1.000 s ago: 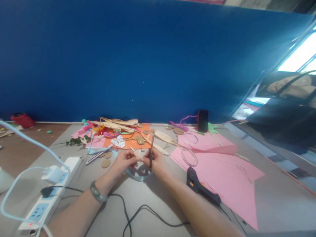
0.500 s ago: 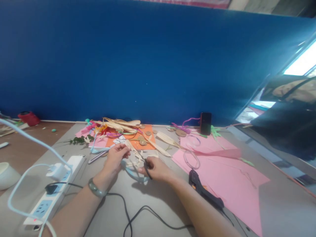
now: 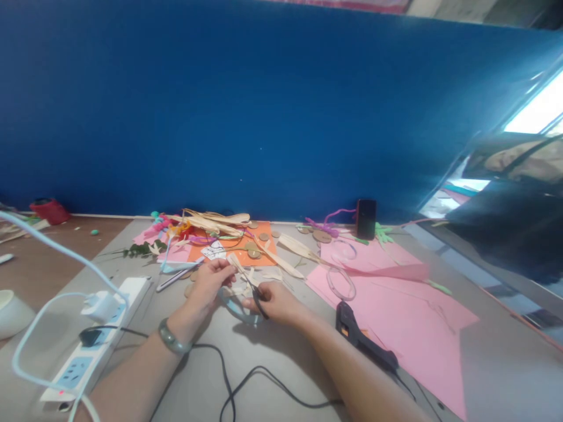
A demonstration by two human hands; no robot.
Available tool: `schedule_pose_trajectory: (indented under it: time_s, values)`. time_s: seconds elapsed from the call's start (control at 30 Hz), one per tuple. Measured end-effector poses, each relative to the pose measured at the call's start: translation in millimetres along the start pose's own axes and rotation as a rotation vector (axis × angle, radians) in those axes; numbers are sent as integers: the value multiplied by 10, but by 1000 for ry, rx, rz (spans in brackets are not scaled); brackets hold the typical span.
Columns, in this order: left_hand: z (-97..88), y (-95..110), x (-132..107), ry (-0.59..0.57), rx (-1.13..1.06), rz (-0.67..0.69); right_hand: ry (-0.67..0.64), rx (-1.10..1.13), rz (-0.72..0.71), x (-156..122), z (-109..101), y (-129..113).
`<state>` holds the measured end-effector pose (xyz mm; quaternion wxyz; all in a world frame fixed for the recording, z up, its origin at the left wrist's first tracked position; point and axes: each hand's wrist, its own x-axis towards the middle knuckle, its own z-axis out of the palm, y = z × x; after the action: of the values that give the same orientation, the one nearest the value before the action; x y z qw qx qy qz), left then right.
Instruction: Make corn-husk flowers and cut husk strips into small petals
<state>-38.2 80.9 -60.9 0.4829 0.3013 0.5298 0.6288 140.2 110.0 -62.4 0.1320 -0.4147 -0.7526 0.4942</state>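
My right hand (image 3: 278,303) is wrapped around the dark handles of a pair of scissors (image 3: 260,300), whose blades point up and left. Just left of the blades, my left hand (image 3: 211,283) is closed in a pinch at a pale strip of dried husk (image 3: 234,262). A pale blue ring (image 3: 240,312) lies under and between the two hands, partly covered by them. Beyond the blades are small cut husk scraps (image 3: 268,274). Whether the blades touch the strip is too blurred to tell.
A power strip (image 3: 77,370) with plugs and cables stands at left. A black glue gun (image 3: 365,343) rests at right by pink paper (image 3: 428,346). Dried husks (image 3: 211,221), wooden discs (image 3: 322,236) and orange paper (image 3: 268,258) lie behind. A blue panel (image 3: 264,117) closes the back.
My left hand has shifted slightly down and right. The scissors have turned a little, so more of the blades shows beside the husk strip. My right hand stays nearly in place.
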Motion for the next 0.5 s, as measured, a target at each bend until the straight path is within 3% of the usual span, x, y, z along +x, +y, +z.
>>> schedule_pose_trajectory:
  time_s: [0.5]
  values:
    - [-19, -11, -4, -32, -1, -36, -72, 59, -16, -1, -16, 14]
